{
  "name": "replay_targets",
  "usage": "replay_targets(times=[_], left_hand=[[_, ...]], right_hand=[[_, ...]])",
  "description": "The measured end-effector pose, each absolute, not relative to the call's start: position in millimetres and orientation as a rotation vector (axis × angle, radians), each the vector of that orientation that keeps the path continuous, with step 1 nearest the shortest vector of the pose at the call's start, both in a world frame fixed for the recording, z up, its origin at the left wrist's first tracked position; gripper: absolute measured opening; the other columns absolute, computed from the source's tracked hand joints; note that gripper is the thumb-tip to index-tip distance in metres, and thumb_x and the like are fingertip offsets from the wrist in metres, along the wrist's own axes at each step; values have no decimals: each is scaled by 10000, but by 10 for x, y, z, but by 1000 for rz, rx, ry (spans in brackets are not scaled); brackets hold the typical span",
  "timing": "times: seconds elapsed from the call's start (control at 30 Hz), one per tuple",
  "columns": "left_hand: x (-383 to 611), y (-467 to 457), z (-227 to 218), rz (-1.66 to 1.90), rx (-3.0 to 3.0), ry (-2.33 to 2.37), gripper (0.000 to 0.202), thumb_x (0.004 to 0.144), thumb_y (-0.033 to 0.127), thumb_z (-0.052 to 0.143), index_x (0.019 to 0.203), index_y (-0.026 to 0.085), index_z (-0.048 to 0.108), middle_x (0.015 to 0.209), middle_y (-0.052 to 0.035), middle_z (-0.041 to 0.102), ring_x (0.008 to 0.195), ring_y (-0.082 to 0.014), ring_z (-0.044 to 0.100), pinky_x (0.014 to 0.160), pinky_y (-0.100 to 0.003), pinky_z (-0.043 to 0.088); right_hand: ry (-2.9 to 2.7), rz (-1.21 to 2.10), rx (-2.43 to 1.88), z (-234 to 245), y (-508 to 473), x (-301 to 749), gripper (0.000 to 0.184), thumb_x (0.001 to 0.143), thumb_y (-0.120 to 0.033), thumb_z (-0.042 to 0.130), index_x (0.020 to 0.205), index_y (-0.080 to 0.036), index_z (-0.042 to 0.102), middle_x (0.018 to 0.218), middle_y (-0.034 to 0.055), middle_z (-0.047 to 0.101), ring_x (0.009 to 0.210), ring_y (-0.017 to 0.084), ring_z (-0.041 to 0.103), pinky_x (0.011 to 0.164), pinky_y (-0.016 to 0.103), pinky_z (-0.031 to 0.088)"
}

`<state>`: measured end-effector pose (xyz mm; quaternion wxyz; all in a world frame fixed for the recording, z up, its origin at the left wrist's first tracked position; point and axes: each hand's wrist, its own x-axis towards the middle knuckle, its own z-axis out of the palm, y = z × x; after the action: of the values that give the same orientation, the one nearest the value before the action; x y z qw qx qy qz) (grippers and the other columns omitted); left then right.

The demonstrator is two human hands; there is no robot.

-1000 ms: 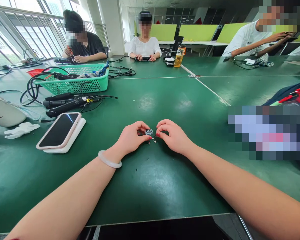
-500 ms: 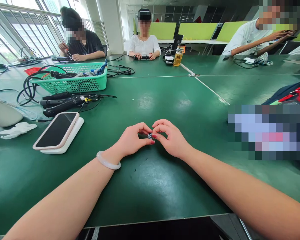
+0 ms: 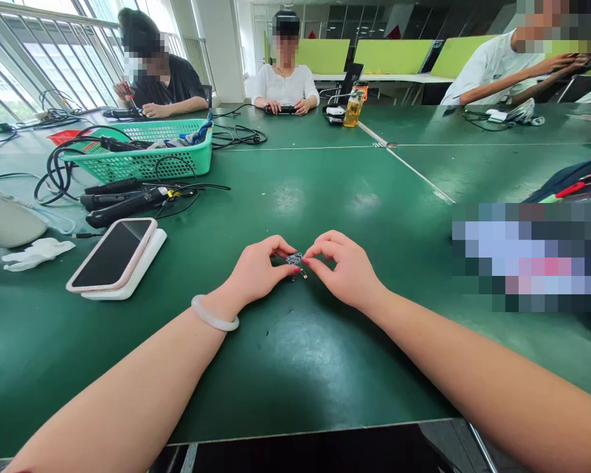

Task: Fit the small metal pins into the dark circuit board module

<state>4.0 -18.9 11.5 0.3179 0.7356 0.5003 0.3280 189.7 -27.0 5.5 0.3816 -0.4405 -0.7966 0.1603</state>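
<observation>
Over the green table, my left hand (image 3: 259, 270), with a pale bangle on the wrist, pinches a small flat piece (image 3: 294, 259) between thumb and fingers. The piece is dark with a pale grey-blue pattern and may be a little circuit board, but it is too small to tell. A tiny metallic tab (image 3: 303, 272) hangs just below its right side. My right hand (image 3: 345, 268) has its thumb and fingertips pinched together at the piece's right edge. Whether the right fingers grip the piece or something thinner is hidden.
A phone (image 3: 114, 253) lies on a white box at the left. Behind it are black handheld devices (image 3: 125, 200) with cables and a green basket (image 3: 142, 161). A bottle (image 3: 354, 105) stands farther back. Several people sit around the table (image 3: 295, 374).
My hands have drawn slightly apart. The patterned piece has turned more into view in the left fingers, and the metallic tab now shows below it. The view has shifted slightly.
</observation>
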Motion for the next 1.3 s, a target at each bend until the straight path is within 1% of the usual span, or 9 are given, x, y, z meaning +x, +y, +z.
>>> replay_targets(times=[0.1, 0.27, 0.4, 0.5, 0.6, 0.8, 0.97, 1.1, 1.3], left_hand=[[18, -158, 81, 872, 1939, 1419, 188, 665, 278, 694, 817, 204, 612, 853, -9, 685, 817, -172, 625, 760, -316, 479], [5, -146, 69, 870, 1921, 1459, 156, 664, 267, 681, 784, 202, 606, 816, -5, 681, 771, -162, 625, 719, -299, 480], [13, -143, 78, 858, 1895, 1487, 161, 659, 258, 683, 785, 199, 601, 807, -5, 679, 765, -162, 625, 705, -292, 477], [17, -139, 79, 848, 1912, 1487, 155, 659, 254, 681, 782, 199, 603, 809, -7, 678, 773, -164, 624, 711, -292, 475], [15, -138, 71, 845, 1903, 1491, 158, 659, 263, 681, 782, 201, 604, 809, -8, 680, 773, -169, 628, 714, -299, 476], [3, -133, 53, 830, 1917, 1492, 162, 669, 268, 675, 807, 206, 617, 824, -6, 684, 786, -167, 628, 734, -304, 478], [2, -125, 55, 814, 1902, 1507, 179, 657, 282, 690, 802, 209, 615, 812, -6, 679, 775, -171, 627, 729, -310, 476], [24, -154, 88, 795, 1904, 1443, 208, 633, 305, 716, 782, 207, 611, 796, -4, 672, 771, -171, 616, 731, -315, 471], [60, -202, 134, 750, 1897, 1250, 217, 648, 335, 713, 756, 192, 591, 791, -5, 663, 792, -168, 612, 756, -316, 468]], right_hand=[[-2244, 414, -1211, 21, -279, 1878, 91, 822, -217, 593, 777, -215, 672, 796, -1, 580, 709, 115, 543, 669, 249, 420], [-2411, 350, -1296, -26, -275, 1801, 107, 844, -272, 585, 871, -242, 684, 874, -2, 584, 713, 108, 548, 654, 242, 395], [-2479, 299, -1315, -27, -264, 1770, 129, 866, -264, 552, 819, -229, 667, 808, -11, 563, 682, 103, 535, 610, 230, 362], [-2521, 213, -1315, -27, -264, 1766, 149, 877, -266, 538, 791, -210, 646, 825, -7, 560, 642, 96, 518, 584, 233, 343], [-2573, 137, -1307, -29, -259, 1759, 172, 894, -269, 514, 798, -190, 633, 853, 8, 561, 632, 98, 517, 570, 240, 333], [-2631, 41, -1283, -42, -236, 1742, 221, 929, -276, 438, 819, -172, 599, 846, 24, 547, 617, 110, 514, 554, 255, 328], [-2577, 42, -1252, -58, -221, 1762, 198, 926, -215, 402, 834, -169, 571, 864, 30, 534, 622, 116, 493, 565, 255, 340], [-2390, 121, -1229, -29, -204, 1796, 155, 894, -153, 416, 825, -178, 553, 877, 32, 527, 683, 121, 499, 607, 237, 369], [-2264, 155, -1142, -6, -207, 1815, 155, 887, -155, 420, 809, -182, 550, 856, 29, 524, 683, 122, 488, 619, 234, 389]])
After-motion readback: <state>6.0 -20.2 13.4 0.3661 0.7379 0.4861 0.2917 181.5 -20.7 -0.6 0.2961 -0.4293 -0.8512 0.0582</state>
